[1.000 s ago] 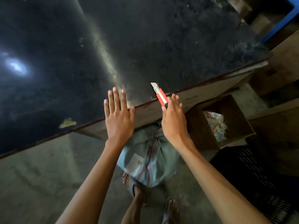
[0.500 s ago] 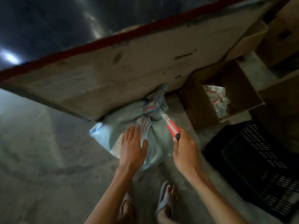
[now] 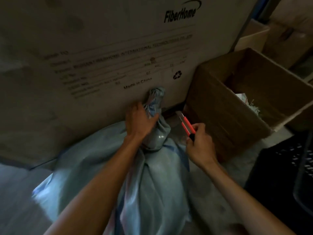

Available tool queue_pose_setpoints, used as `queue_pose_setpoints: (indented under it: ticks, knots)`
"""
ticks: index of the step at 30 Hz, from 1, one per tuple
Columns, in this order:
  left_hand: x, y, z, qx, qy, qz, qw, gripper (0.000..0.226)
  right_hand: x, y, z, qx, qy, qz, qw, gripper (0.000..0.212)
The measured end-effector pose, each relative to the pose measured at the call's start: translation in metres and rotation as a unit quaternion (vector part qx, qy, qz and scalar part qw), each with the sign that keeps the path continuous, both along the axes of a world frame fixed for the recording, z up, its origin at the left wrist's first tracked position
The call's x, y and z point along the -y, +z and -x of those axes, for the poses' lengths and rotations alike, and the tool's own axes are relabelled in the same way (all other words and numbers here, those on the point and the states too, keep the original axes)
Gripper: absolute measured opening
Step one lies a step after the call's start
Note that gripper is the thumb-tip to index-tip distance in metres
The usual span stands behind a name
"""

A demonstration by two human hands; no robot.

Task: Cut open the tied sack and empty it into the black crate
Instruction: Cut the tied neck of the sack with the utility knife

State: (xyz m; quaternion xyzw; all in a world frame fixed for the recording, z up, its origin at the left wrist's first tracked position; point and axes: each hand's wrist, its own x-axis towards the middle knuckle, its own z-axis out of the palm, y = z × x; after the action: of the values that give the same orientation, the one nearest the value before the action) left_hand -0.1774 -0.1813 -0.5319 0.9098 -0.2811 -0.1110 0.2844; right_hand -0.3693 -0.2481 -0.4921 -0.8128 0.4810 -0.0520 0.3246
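Dim, uneven light. Grey concrete floor, dusty. At back: large cardboard carton, printed "FiberHome", "Made in China", recycling mark. Just right of it: open brown cardboard box, crumpled paper inside. Further cartons at upper right, blurred.

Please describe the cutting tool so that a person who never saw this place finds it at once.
Find the big cardboard wall printed FiberHome; the pale blue sack lies at its foot. Right of the sack's tied neck, the right hand holds the cutter. It is the only red thing: slim, with a black end.
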Motion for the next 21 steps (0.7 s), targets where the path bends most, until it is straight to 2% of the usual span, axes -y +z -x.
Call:
queue_pose_setpoints:
  ticks: [5,8,11,15,18,21]
  knots:
    - [0.022,-0.038,-0.003,0.050,0.004,0.080,0.996,0.065,0.027,-0.033,-0.001,0.049,0.046,0.045,0.997,0.042]
    - [0.009,-0.028,0.000,0.031,-0.003,0.090,0.995,0.053,0.025,-0.030,0.013,0.093,0.084,0.064,0.990,0.043]
    - [-0.018,0.010,0.014,-0.030,-0.015,0.121,0.992,0.039,0.011,-0.006,0.033,0.133,0.098,0.059,0.984,0.041]
    - [-0.057,0.079,0.033,-0.032,-0.116,0.209,0.971,0.020,-0.011,0.035,0.054,0.194,0.090,0.040,0.976,0.038]
    - [-0.090,0.131,0.048,-0.100,-0.103,0.330,0.933,0.021,-0.028,0.065,0.057,0.281,0.074,0.035,0.956,0.035]
    - [-0.119,0.161,0.061,-0.162,-0.097,0.358,0.915,0.009,-0.047,0.087,0.047,0.350,0.040,-0.025,0.936,0.037]
